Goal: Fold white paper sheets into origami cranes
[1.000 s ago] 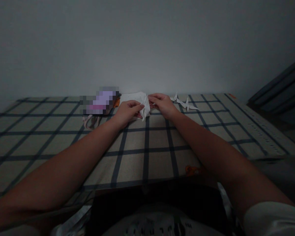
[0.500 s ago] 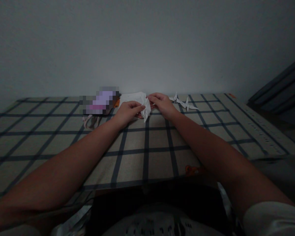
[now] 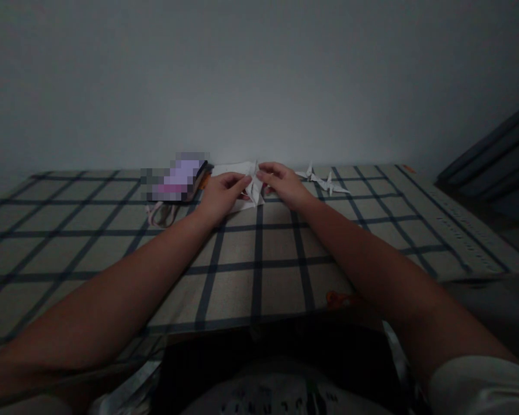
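Observation:
A piece of folded white paper, narrow and pointed, is held between my two hands above the table. My left hand pinches its left side between thumb and fingers. On the other side my right hand has its fingertips closed on the paper's right edge. Beneath and behind lies a flat sheet of white paper, partly covered by my left hand. To the right of my right hand rest folded paper cranes, pale with thin pointed ends.
A phone, partly blurred out, lies left of the sheet with a looped strap near it. A checked cloth covers the table, which meets a plain wall. Dark slatted panels stand at the right.
The folded paper has turned and looks narrower, with a point now showing upward. My left hand has risen slightly, uncovering more of the sheet below. My right hand has barely moved.

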{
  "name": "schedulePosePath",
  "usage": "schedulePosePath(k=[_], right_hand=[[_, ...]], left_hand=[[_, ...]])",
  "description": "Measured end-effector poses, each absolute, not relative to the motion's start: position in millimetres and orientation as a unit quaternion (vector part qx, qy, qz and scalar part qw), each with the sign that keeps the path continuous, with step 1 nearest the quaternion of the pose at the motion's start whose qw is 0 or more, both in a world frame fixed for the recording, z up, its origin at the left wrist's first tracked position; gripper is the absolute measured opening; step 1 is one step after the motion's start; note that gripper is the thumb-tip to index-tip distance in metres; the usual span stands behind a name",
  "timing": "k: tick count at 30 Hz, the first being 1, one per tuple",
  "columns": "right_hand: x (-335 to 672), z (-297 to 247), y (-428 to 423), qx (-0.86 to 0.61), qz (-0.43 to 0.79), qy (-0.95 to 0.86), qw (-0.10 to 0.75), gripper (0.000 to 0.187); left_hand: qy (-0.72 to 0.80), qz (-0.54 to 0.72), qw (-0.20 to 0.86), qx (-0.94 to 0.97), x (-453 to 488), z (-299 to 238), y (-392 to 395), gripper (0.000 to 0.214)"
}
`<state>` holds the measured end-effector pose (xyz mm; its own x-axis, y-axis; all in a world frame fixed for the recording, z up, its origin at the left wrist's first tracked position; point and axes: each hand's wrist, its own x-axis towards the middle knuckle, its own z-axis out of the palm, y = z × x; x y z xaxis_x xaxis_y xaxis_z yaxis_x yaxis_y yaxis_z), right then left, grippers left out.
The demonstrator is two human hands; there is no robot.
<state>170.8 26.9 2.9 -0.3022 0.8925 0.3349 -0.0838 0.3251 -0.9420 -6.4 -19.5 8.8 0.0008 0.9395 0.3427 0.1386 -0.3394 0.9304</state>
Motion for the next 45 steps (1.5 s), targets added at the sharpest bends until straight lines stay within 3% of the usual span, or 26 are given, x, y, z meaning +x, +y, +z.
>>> schedulePosePath(k=[13,25,31,38,45], right_hand=[[169.2,2.9,25.7,-0.29,0.523,-0.647,0.473,0.018],[167.9,2.5,26.2,-0.284,0.536,-0.642,0.47,0.026],[168.6,0.8,29.7,-0.286,0.532,-0.635,0.481,0.024],[167.9,-0.1,25.9,-0.274,0.568,-0.629,0.454,0.026],[170.1,0.9,24.8,-0.279,0.549,-0.656,0.436,0.017]], left_hand=[[0.421,0.561,0.38,0.603,-3.9,10.8,-23.6,0.04],[0.415,0.574,0.354,0.611,-7.9,6.3,-15.4,0.037],[0.425,0.562,0.389,0.593,-7.6,5.0,-13.1,0.057],[0.417,0.562,0.407,0.587,-8.0,5.9,-13.3,0.057],[0.421,0.55,0.409,0.594,-7.5,7.1,-15.7,0.061]])
